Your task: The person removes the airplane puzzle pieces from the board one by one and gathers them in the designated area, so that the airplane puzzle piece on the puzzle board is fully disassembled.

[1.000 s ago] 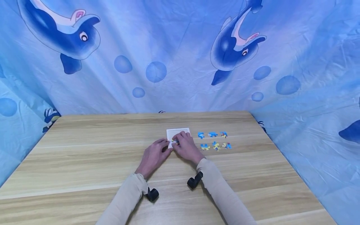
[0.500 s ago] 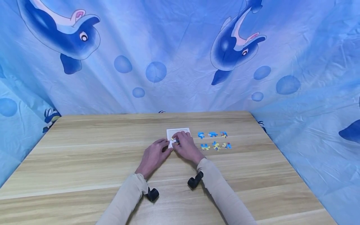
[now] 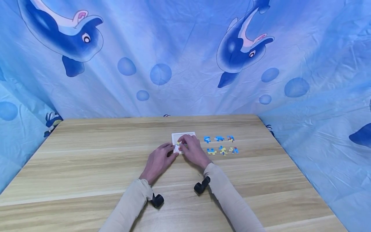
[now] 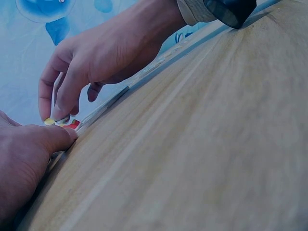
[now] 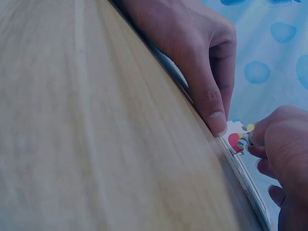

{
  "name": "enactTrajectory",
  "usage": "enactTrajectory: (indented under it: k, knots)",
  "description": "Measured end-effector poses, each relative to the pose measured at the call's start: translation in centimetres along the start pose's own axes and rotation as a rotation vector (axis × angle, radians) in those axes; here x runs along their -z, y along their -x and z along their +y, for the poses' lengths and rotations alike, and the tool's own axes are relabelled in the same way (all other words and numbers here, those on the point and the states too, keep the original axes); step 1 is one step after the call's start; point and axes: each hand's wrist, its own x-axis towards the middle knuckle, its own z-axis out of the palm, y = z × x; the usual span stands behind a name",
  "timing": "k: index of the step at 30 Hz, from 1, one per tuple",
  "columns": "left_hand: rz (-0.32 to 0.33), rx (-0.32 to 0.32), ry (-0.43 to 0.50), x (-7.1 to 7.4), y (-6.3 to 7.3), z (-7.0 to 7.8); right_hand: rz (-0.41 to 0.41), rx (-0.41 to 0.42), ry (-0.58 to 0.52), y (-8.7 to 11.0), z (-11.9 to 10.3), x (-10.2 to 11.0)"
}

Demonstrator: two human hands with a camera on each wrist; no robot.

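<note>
My left hand (image 3: 158,161) holds the near left corner of a white puzzle tray (image 3: 184,133), thumb on the near edge, fingers along the left side. Over the tray is my right hand (image 3: 192,150), thumb and index finger pinching a small puzzle piece with yellow on it (image 5: 250,128). Beside that piece, a white piece with a red patch (image 5: 234,140) lies in the tray's near left corner. In the left wrist view the right hand (image 4: 103,55) reaches down to the pinched piece, mostly hidden by its fingertips. The right hand covers much of the tray.
Right of the tray, several loose blue and yellow puzzle pieces (image 3: 219,139) lie in two rows on the wooden table (image 3: 95,170). Each wrist carries a black camera (image 3: 157,201). A blue curtain with dolphins (image 3: 188,64) hangs behind the table.
My right hand has shifted slightly right, still pinching, and a red patch in the tray's near left corner now shows below its fingers. The left hand stays put.
</note>
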Motion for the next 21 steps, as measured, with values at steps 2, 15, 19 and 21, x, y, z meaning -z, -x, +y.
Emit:
enactTrajectory:
  k: [2, 15, 19, 21]
  knots:
    - [0.002, -0.001, 0.001, 0.0, 0.0, 0.0, 0.008, 0.004, -0.018, 0.0, 0.0, 0.0]
    - [-0.009, 0.004, -0.01, 0.1, 0.0, 0.0, 0.025, -0.034, -0.199, 0.2, 0.3, 0.3]
    - [-0.011, 0.007, -0.01, 0.0, 0.0, 0.1, 0.023, -0.038, -0.252, 0.5, 0.7, 0.7]
    - [-0.013, 0.012, -0.007, 0.0, 0.0, 0.1, 0.027, -0.042, -0.265, 0.7, 0.8, 1.0]
